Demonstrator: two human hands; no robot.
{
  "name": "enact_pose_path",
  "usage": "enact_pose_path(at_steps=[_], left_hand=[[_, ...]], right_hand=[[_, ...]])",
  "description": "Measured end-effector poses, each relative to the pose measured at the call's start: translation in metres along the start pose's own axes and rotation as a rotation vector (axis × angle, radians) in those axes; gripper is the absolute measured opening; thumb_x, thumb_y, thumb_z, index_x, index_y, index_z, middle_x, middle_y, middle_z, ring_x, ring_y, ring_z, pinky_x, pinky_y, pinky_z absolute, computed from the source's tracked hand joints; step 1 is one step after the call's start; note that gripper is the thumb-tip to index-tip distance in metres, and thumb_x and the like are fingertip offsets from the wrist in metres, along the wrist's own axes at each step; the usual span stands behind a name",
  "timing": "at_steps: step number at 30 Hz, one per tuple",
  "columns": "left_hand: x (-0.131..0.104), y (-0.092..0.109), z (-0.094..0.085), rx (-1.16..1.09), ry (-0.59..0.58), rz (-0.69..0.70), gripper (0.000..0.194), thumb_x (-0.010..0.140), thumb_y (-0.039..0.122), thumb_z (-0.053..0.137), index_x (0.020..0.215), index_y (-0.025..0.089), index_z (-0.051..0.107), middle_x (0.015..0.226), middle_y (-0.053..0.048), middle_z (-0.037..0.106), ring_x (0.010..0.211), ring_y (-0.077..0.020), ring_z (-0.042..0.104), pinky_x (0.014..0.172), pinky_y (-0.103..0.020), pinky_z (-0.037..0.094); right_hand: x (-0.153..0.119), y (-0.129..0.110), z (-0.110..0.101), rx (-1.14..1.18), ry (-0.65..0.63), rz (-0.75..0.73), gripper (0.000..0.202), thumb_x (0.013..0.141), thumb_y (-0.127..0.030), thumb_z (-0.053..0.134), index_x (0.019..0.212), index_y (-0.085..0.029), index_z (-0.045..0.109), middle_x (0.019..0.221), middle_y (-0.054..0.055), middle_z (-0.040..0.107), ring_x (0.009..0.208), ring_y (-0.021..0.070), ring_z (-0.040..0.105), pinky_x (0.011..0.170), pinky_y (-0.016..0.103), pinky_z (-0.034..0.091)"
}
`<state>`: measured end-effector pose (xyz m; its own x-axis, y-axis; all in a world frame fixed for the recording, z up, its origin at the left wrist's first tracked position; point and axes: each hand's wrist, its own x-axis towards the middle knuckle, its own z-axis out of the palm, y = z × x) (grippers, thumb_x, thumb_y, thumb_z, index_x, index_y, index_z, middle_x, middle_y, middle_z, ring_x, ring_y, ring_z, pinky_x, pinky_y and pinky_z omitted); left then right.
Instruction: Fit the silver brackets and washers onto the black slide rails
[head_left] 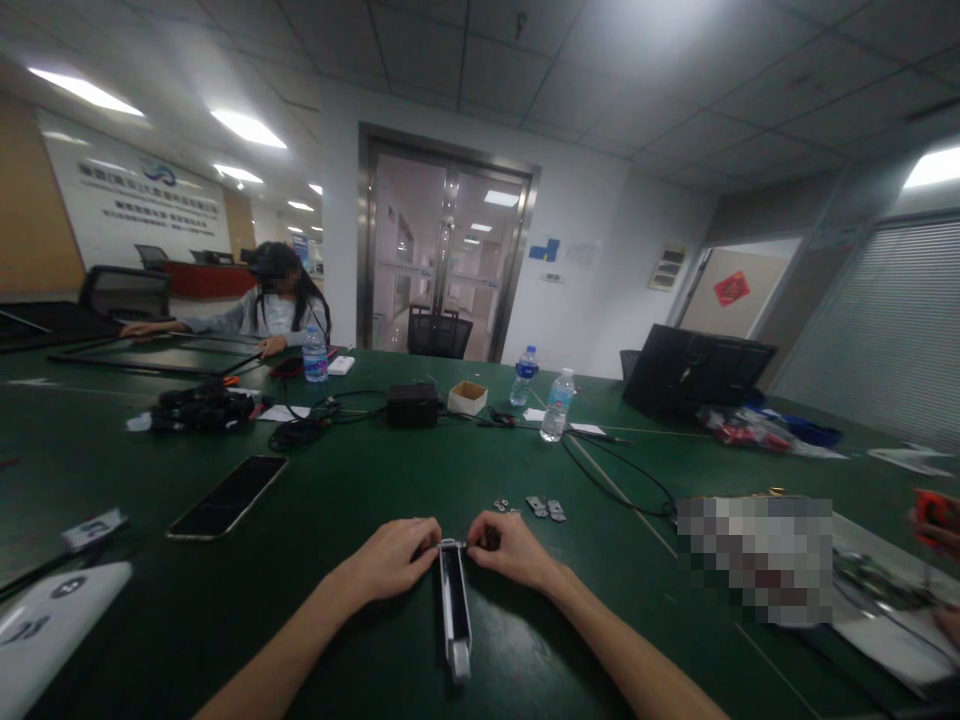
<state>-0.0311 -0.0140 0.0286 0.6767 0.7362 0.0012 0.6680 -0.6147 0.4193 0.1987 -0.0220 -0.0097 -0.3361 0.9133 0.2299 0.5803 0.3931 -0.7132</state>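
A long, narrow white-and-black device (455, 605) lies on the green table (315, 640), pointing away from me. My left hand (397, 558) is at the left of its far end, fingers bent and pressed together. At the right of that same end is my right hand (508, 552), its thumb and index finger curled into a pinch. Whatever the fingertips hold is too small to make out. Small metal pieces (545, 509) and several tiny rings (502, 505) lie just beyond my right hand.
A phone (229, 497) lies to the left. Bottles (557, 405), a black box (412, 405), an open carton (467, 398) and cables are farther back. A person (281, 300) sits across at the left; another person's hand (937, 522) shows at the right edge.
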Motion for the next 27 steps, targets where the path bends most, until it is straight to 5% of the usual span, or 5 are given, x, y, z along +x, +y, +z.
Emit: enact_pose_path(at_steps=[27], left_hand=[[0.0012,-0.0015,0.0018,-0.017,0.006,0.016,0.019,0.091,0.031,0.043,0.097,0.021,0.058,0.089,-0.003,0.062,0.081,-0.0182,0.058,0.069,-0.027,0.043]], right_hand=[[0.0007,-0.0020,0.0035,-0.105,0.004,-0.068,0.010,0.075,-0.021,0.066,0.084,-0.017,0.067,0.071,-0.002,0.060,0.062,0.0101,0.051,0.058,0.021,0.039]])
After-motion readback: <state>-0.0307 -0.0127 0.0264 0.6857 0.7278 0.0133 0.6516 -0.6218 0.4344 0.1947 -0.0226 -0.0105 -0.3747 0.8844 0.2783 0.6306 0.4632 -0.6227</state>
